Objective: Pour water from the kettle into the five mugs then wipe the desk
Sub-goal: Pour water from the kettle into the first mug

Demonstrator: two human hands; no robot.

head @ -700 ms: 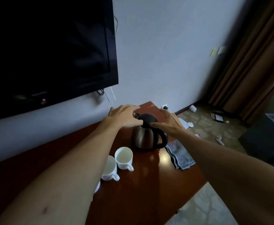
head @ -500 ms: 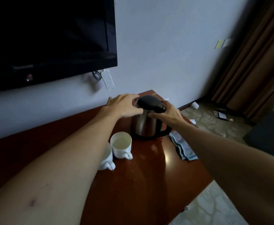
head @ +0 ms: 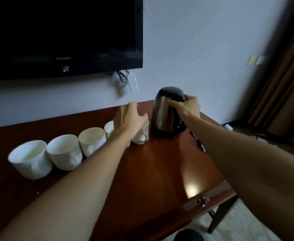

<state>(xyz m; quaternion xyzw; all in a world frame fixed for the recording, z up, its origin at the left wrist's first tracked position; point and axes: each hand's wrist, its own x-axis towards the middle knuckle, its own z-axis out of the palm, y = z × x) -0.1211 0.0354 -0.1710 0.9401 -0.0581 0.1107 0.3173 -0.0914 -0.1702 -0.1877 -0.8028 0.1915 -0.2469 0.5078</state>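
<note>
A steel kettle [head: 165,113] with a black lid stands upright on its black base at the back right of the wooden desk [head: 160,174]. My right hand [head: 189,106] grips the kettle's handle. White mugs stand in a row running left from the kettle: the far-left mug [head: 30,158], a second mug [head: 65,153], a third mug [head: 92,140], a fourth mug [head: 108,127] partly behind my arm, and the mug nearest the kettle [head: 142,135]. My left hand [head: 130,117], blurred and with fingers relaxed, hovers over that last mug.
A black TV [head: 55,32] hangs on the wall above the mugs, with a white power strip [head: 134,84] and cables below it. A dark strip [head: 197,142] lies by my right forearm. Brown curtains [head: 282,87] hang at the right. The desk's front edge carries a metal latch [head: 203,200].
My left hand came off the kettle's lid and moved left and down over the nearest mug. My right hand shifted onto the handle. The view swung left, showing the whole row of mugs.
</note>
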